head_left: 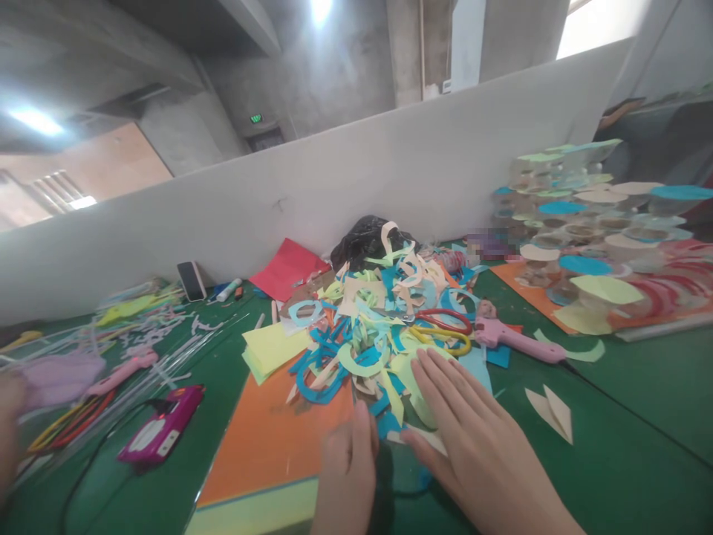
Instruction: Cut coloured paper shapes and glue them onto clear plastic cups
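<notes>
two flat hands, right hand (473, 438) on paper scraps (368, 334), left hand (345, 475) on orange sheet (267, 438)

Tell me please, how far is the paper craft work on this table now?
Much looks done: a heap of cut paper scraps covers the table, and many cups with paper circle lids are stacked at the right. In hand: the right hand lies flat on the scraps, the left hand at the orange sheet. Whole sheets remain uncut; scissors and glue gun lie unused.

Pink glue gun (515, 340) right of red-and-yellow scissors (443, 328); phone (191, 280) against white partition (334, 186); black bag (362, 239).
</notes>
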Demonstrator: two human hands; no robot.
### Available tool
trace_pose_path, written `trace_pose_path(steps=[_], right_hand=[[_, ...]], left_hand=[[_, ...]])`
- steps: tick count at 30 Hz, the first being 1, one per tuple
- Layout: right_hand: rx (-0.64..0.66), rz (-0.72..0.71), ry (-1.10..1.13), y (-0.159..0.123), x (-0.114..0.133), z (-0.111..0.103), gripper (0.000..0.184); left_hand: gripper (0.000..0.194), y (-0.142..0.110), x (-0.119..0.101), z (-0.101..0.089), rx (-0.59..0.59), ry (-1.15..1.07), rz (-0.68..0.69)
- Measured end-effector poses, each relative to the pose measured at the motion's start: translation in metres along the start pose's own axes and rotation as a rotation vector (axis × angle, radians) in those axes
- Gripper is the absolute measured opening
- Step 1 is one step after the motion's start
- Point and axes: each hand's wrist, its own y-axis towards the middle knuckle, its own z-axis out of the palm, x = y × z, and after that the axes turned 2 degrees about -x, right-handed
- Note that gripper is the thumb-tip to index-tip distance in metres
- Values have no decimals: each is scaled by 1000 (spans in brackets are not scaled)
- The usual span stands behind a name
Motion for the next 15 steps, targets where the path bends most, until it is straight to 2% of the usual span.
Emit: trace_pose_path(steps=[5, 7, 11, 15], right_hand=[[-40, 1, -5, 0, -1, 1, 55], [-22, -3, 10, 0, -2, 2, 52], [-17, 2, 1, 1, -4, 6, 58], [-26, 17, 46, 0, -5, 10, 51]], left_hand=[[56, -2, 0, 0, 25, -38, -37], [55, -3, 4, 2, 0, -23, -26], [56, -3, 14, 6, -23, -24, -6], [56, -4, 15, 8, -20, -32, 45]])
